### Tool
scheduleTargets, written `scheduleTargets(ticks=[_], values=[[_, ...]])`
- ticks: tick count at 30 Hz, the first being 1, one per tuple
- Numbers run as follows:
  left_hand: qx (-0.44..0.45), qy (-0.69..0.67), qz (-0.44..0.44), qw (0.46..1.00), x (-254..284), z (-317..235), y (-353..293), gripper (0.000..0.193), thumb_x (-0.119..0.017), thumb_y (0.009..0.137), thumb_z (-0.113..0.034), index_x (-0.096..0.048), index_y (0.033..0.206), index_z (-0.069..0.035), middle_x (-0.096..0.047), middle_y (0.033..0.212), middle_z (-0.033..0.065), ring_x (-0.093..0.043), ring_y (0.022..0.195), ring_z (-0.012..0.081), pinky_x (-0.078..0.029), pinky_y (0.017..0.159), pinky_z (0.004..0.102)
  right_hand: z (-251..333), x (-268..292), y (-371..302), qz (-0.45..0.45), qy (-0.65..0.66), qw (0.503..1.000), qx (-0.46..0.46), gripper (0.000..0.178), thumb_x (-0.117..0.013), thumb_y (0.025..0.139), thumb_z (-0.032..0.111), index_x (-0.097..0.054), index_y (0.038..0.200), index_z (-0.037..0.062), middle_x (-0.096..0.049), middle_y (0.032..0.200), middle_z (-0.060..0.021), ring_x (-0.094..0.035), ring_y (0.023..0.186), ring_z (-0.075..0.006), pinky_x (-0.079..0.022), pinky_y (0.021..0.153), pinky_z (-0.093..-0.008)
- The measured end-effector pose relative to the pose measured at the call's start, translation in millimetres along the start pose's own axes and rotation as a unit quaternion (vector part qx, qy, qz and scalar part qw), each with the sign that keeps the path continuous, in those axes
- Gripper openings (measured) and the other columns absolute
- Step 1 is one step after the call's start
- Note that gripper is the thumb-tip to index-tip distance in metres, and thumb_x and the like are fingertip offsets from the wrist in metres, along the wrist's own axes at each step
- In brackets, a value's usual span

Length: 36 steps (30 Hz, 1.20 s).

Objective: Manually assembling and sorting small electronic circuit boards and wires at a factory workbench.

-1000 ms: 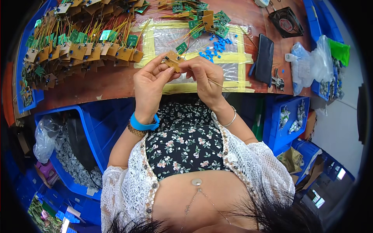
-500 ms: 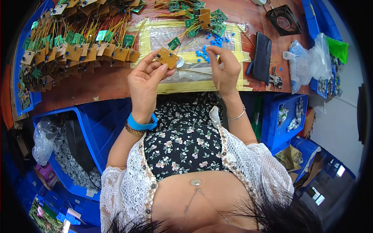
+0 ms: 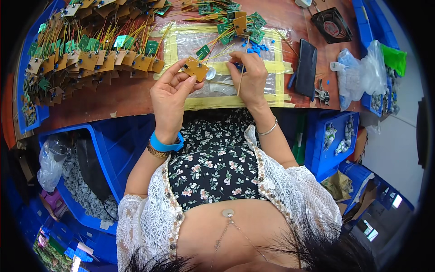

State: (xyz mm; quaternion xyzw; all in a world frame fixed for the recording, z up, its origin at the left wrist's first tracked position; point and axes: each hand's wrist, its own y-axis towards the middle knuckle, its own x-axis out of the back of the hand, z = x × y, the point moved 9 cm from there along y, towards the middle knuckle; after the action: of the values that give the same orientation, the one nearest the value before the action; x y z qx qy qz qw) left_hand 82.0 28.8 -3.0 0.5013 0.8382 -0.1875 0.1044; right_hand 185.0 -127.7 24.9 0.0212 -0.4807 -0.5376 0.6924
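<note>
My left hand [image 3: 170, 95] pinches a brown circuit board [image 3: 195, 69] by its lower edge, between thumb and fingers. Thin wires run from it toward a small green circuit board [image 3: 202, 52] just beyond. In my right hand [image 3: 252, 77] is a thin wooden stick [image 3: 240, 84], pointing down toward me; the hand is closed, and its fingertips partly hide one another. Small blue parts [image 3: 256, 47] lie loose on the mat past my right hand. Between the hands sits a small round white dish [image 3: 210, 73], close to the brown board's edge.
A yellow-taped clear mat [image 3: 190, 103] covers the table before me. Wired brown boards [image 3: 90, 61] are heaped left; green boards [image 3: 256, 22] lie at the back. Rightward are a dark phone [image 3: 306, 68], keys [image 3: 322, 94], a fan [image 3: 331, 26] and plastic bags [image 3: 351, 77]. Blue bins [image 3: 102, 158] stand below.
My right hand has moved left, closer to the brown board, and a thin stick now shows in it. My left hand keeps the board in nearly the same place.
</note>
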Motion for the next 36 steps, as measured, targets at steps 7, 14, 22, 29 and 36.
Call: scheduleTargets(ticks=[7, 14, 22, 29, 36], values=[[0.014, 0.018, 0.052, 0.998, -13.0, 2.8, -2.3, 0.041, -0.055, 0.090, 0.006, -0.048, 0.130, 0.008, -0.065, 0.097, 0.0131, -0.066, 0.086, 0.0164, -0.057, 0.079, 0.0278, 39.1, 28.9, 5.1, -0.043, 0.212, 0.976, -0.008, 0.019, -0.075, 0.072, -0.003, -0.064, 0.086, 0.0059, -0.066, 0.083, -0.0006, -0.057, 0.073, -0.0162, -0.042, 0.064, -0.0280], [0.040, -0.023, 0.076, 0.996, -20.6, 8.3, -5.1, 0.037, -0.054, 0.090, 0.007, -0.051, 0.127, 0.008, -0.065, 0.098, 0.0119, -0.066, 0.086, 0.0156, -0.058, 0.079, 0.0276, 80.2, 18.2, 4.8, -0.001, 0.104, 0.979, 0.175, 0.021, -0.074, 0.067, 0.004, -0.067, 0.087, 0.0074, -0.066, 0.079, -0.0039, -0.060, 0.075, -0.0237, -0.047, 0.066, -0.0329], [0.032, -0.001, 0.075, 0.997, -18.3, 11.5, -4.2, 0.037, -0.054, 0.090, 0.008, -0.052, 0.127, 0.007, -0.065, 0.098, 0.0114, -0.066, 0.086, 0.0154, -0.057, 0.078, 0.0265, 73.3, 18.5, 7.1, 0.014, 0.137, 0.984, 0.117, 0.025, -0.074, 0.068, -0.005, -0.066, 0.089, 0.0047, -0.067, 0.082, -0.0064, -0.062, 0.078, -0.0255, -0.049, 0.068, -0.0335], [0.025, 0.003, 0.071, 0.997, -20.4, 8.4, -5.5, 0.038, -0.056, 0.089, 0.006, -0.052, 0.127, 0.008, -0.064, 0.100, 0.0107, -0.064, 0.086, 0.0134, -0.057, 0.079, 0.0267, 71.3, 17.6, 9.4, 0.012, 0.120, 0.991, 0.063, 0.022, -0.073, 0.068, -0.007, -0.065, 0.086, 0.0035, -0.066, 0.080, -0.0084, -0.062, 0.075, -0.0252, -0.048, 0.064, -0.0330], [0.023, 0.011, 0.076, 0.997, -21.9, 9.0, -5.8, 0.036, -0.054, 0.090, 0.007, -0.052, 0.126, 0.008, -0.065, 0.101, 0.0132, -0.065, 0.088, 0.0158, -0.057, 0.079, 0.0278, 70.4, 15.6, 8.0, 0.002, 0.141, 0.989, 0.052, 0.021, -0.072, 0.068, -0.007, -0.065, 0.085, 0.0023, -0.065, 0.078, -0.0089, -0.062, 0.071, -0.0240, -0.048, 0.061, -0.0317]])
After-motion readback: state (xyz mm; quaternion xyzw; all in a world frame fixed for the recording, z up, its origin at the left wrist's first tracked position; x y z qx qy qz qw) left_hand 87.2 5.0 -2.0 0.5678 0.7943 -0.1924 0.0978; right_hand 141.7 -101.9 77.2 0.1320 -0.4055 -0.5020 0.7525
